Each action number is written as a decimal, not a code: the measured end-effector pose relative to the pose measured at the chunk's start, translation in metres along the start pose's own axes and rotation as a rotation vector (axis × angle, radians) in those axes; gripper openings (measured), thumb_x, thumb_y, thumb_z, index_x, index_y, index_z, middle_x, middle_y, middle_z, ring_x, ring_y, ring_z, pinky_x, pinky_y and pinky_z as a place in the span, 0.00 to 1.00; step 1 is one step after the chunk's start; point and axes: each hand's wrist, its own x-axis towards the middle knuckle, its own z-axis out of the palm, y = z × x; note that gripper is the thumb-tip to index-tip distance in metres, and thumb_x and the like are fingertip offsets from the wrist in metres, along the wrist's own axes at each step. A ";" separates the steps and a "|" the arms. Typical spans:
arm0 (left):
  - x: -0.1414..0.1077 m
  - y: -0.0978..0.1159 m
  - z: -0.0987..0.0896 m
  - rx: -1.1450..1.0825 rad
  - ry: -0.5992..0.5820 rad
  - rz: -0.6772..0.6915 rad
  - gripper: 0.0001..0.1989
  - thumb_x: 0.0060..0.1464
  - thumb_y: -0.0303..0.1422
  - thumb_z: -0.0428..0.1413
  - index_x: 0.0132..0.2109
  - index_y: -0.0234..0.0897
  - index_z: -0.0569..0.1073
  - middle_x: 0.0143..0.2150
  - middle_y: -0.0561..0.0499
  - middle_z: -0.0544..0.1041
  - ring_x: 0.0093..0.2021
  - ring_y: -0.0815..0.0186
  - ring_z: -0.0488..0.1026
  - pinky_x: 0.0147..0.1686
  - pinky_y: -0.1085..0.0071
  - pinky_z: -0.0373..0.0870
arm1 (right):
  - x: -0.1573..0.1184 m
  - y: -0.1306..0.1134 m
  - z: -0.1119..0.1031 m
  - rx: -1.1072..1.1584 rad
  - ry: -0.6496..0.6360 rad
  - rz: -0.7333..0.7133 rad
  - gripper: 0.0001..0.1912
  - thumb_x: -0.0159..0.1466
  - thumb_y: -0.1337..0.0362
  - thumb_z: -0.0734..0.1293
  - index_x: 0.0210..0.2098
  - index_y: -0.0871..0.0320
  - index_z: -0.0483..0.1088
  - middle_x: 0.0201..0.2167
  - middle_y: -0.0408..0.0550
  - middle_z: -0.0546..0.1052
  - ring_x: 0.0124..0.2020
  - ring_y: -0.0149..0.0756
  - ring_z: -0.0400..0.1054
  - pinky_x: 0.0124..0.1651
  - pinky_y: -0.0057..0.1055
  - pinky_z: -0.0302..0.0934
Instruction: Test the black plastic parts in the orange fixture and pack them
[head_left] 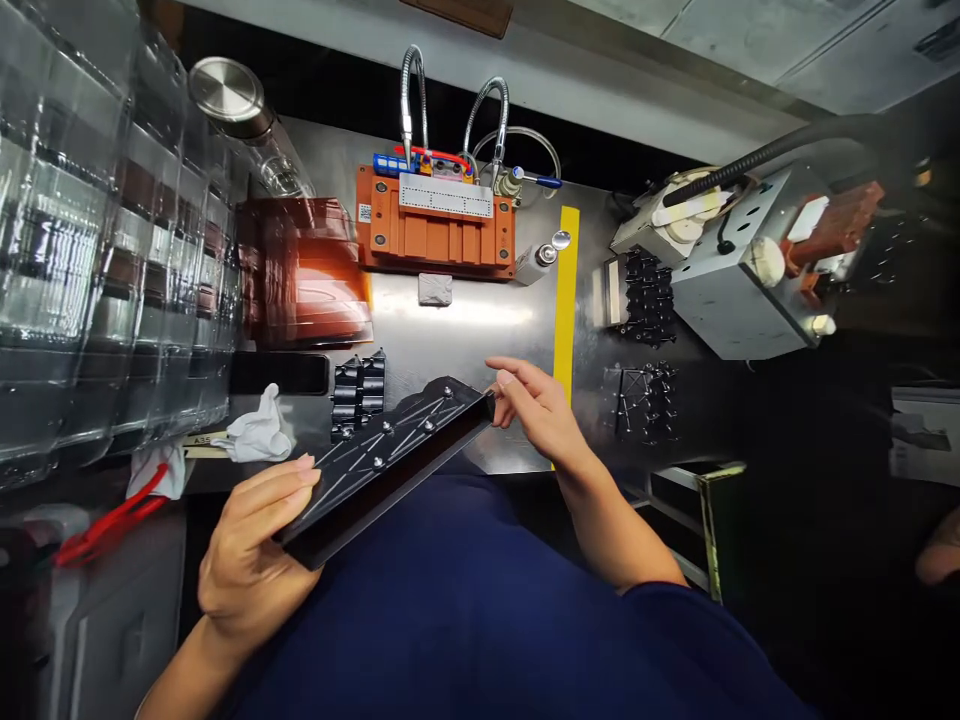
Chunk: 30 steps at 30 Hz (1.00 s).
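A long black ribbed plastic part (397, 440) with several shiny metal studs is held tilted in front of my body. My left hand (259, 535) grips its lower left end between thumb and fingers. At the upper right end, my right hand (532, 405) pinches the part's corner, with the index finger stretched out above. Just behind the part, smaller black ribbed pieces (358, 390) rest on the metal table (480, 335).
An orange fixture (442, 240) with metal hoses stands at the back. Clear trays (82, 250) are stacked at left, beside orange sheets (307, 270), a phone (279, 374) and a crumpled white cloth (260, 428). Right of the yellow stripe (567, 310) are black parts (649, 295) and a grey machine (750, 270).
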 end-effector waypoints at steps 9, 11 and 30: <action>0.002 -0.002 0.015 -0.182 -0.169 -0.098 0.37 0.41 0.15 0.61 0.56 0.49 0.69 0.44 0.52 0.75 0.46 0.63 0.75 0.42 0.62 0.75 | -0.011 0.030 0.016 0.164 -0.185 0.151 0.27 0.64 0.44 0.59 0.35 0.60 0.76 0.31 0.47 0.77 0.35 0.34 0.70 0.41 0.31 0.63; 0.003 -0.002 0.019 -0.206 -0.190 -0.114 0.37 0.42 0.16 0.62 0.57 0.50 0.68 0.45 0.52 0.75 0.48 0.64 0.75 0.44 0.62 0.75 | -0.015 0.032 0.012 0.142 -0.167 0.144 0.27 0.65 0.43 0.58 0.34 0.60 0.76 0.31 0.47 0.76 0.35 0.35 0.69 0.41 0.31 0.62; 0.001 -0.003 0.039 -0.234 -0.244 -0.066 0.25 0.50 0.23 0.60 0.56 0.38 0.67 0.52 0.40 0.75 0.56 0.53 0.71 0.51 0.53 0.73 | -0.027 0.011 -0.010 -0.093 -0.009 0.033 0.26 0.67 0.46 0.57 0.36 0.59 0.76 0.28 0.46 0.76 0.30 0.35 0.70 0.33 0.28 0.62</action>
